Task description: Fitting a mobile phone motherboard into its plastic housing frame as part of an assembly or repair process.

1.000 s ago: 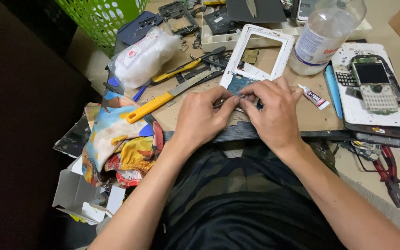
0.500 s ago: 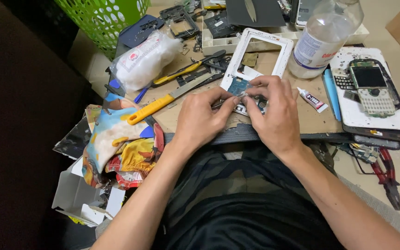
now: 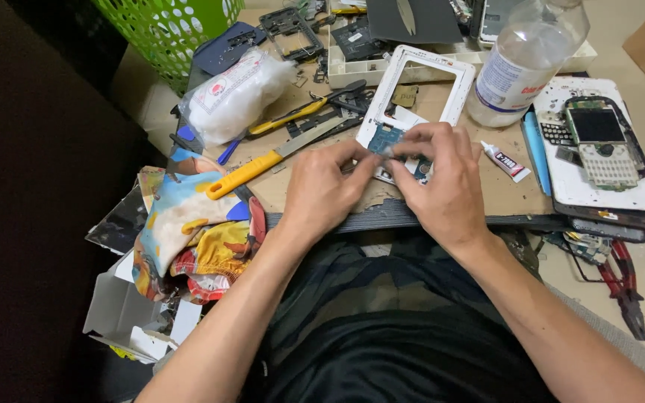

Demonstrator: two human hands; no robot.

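My left hand [image 3: 322, 190] and my right hand [image 3: 442, 183] meet over a small blue-green circuit board [image 3: 384, 139] on the cardboard work board [image 3: 502, 198] across my lap. Both hands pinch at the circuit board with their fingertips; what lies under the fingers is hidden. Just beyond them lies a white phone frame [image 3: 419, 86], empty in its middle. A small glue tube [image 3: 506, 161] rests right of my right hand.
A yellow-handled blade tool [image 3: 263, 163] and yellow-handled pliers [image 3: 300, 113] lie to the left. A clear plastic bottle [image 3: 520, 63] stands at the back right. A keypad phone [image 3: 602, 142] sits on stacked panels. Red pliers [image 3: 625, 287], a colourful cloth [image 3: 188, 231] and a green basket [image 3: 173, 26] surround the board.
Both hands have stayed together on the circuit board, with the fingers shifting slightly. The view has tilted a little; nothing else has moved.
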